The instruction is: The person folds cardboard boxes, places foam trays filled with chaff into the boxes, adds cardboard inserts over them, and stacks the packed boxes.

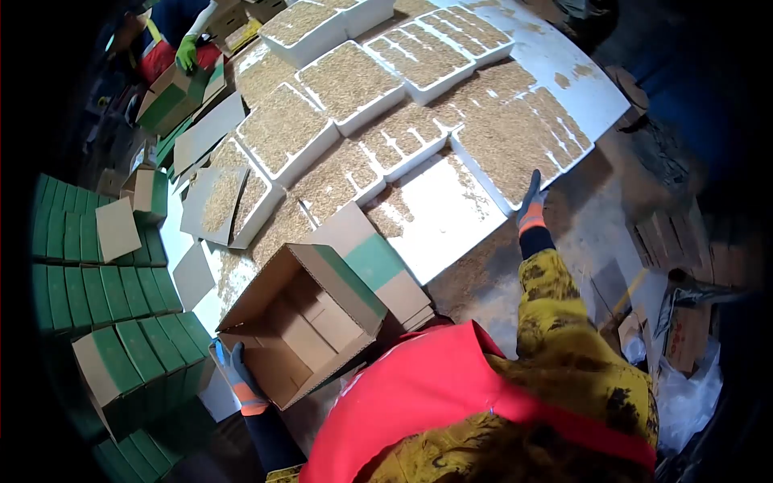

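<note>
My left hand (241, 378), in a grey glove with an orange cuff, grips the left edge of an open cardboard box (299, 330) with green bands. The box is tilted towards me and nothing lies inside it. My right hand (531, 205), gloved the same way, reaches to the near corner of a white tray (491, 181). Its fingers are stretched out along the tray's side, and the thumb is hard to make out. Tan, grain-like loose material (503, 133) fills that tray, with white divider ridges showing at its right.
More white trays (350, 80) of the same material cover the white table (451, 221). Stacked green boxes (113, 294) stand at left. Flat cardboard (378, 262) lies beside my box. Across the table, another person's green-gloved hand (187, 53) touches a box (173, 98).
</note>
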`<action>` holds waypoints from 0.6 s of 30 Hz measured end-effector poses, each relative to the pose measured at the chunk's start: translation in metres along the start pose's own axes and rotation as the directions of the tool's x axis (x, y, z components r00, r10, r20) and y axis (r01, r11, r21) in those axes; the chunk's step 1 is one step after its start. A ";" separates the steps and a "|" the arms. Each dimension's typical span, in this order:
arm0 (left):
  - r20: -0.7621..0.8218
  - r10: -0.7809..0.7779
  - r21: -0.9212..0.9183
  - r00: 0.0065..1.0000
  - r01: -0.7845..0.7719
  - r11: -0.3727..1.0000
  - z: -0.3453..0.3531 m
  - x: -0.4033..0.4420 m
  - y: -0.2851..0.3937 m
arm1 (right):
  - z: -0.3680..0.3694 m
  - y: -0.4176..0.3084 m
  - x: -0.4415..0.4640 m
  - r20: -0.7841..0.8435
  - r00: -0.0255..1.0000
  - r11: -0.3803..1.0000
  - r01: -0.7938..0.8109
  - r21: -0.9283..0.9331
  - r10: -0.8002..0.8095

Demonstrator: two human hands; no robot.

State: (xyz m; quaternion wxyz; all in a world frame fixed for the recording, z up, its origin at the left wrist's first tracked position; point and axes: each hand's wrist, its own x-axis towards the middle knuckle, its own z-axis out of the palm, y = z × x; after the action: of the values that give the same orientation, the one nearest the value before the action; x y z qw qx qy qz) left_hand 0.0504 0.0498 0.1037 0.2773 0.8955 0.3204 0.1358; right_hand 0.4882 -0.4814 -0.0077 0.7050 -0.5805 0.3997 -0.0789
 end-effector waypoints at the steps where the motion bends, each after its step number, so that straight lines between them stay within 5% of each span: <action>1: -0.006 0.039 0.053 0.999 -0.039 0.998 0.001 0.001 -0.003 | -0.001 0.000 -0.010 0.156 0.934 0.947 0.318 0.039 -0.320; 2: -0.004 0.072 0.094 0.997 -0.071 0.993 0.001 0.003 -0.013 | -0.001 0.002 -0.023 0.067 0.976 0.978 0.206 0.026 -0.207; 3: 0.002 0.106 0.132 0.994 -0.106 0.986 0.002 0.005 -0.008 | 0.002 0.010 -0.017 0.096 0.951 0.954 0.284 0.096 -0.293; 4: 0.007 -0.021 -0.045 1.000 0.022 0.999 0.002 0.006 -0.004 | -0.002 0.019 -0.012 0.110 0.920 0.920 0.356 0.162 -0.375; 7: 0.076 -0.257 -0.379 0.963 0.266 0.886 0.002 0.017 0.007 | -0.013 -0.010 -0.046 0.078 0.964 0.954 0.236 0.187 -0.254; 10: 0.037 -0.167 -0.357 0.985 0.169 0.919 0.006 0.023 0.008 | -0.042 -0.025 -0.064 0.444 0.881 0.930 -0.009 0.367 -0.166; 11: 0.030 -0.078 -0.327 0.997 0.083 0.941 0.010 0.024 0.014 | -0.050 -0.024 -0.064 0.561 0.809 0.911 -0.080 0.405 -0.179; 13: 0.002 0.022 -0.196 1.000 -0.021 0.980 0.015 0.023 0.018 | -0.062 -0.031 -0.089 0.694 0.617 0.928 0.273 0.254 -0.371; 15: -0.058 0.138 0.021 0.989 -0.137 0.990 0.019 0.023 0.022 | -0.054 -0.047 -0.140 0.816 0.347 0.784 0.589 0.194 -0.463; 17: -0.036 0.268 0.314 0.963 -0.243 0.918 0.011 0.020 0.033 | -0.032 -0.047 -0.166 0.879 0.383 0.932 0.326 0.162 -0.286; 18: 0.022 0.279 0.476 0.960 -0.255 0.842 0.003 0.018 0.043 | -0.027 -0.058 -0.197 0.908 0.249 0.841 0.512 0.173 -0.338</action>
State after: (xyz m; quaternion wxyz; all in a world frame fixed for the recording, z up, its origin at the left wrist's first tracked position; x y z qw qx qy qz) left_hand 0.0870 0.0330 0.1277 0.0203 0.9682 0.2227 0.1120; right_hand 0.3596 -0.4065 0.1366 0.7071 -0.6634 -0.2243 0.0982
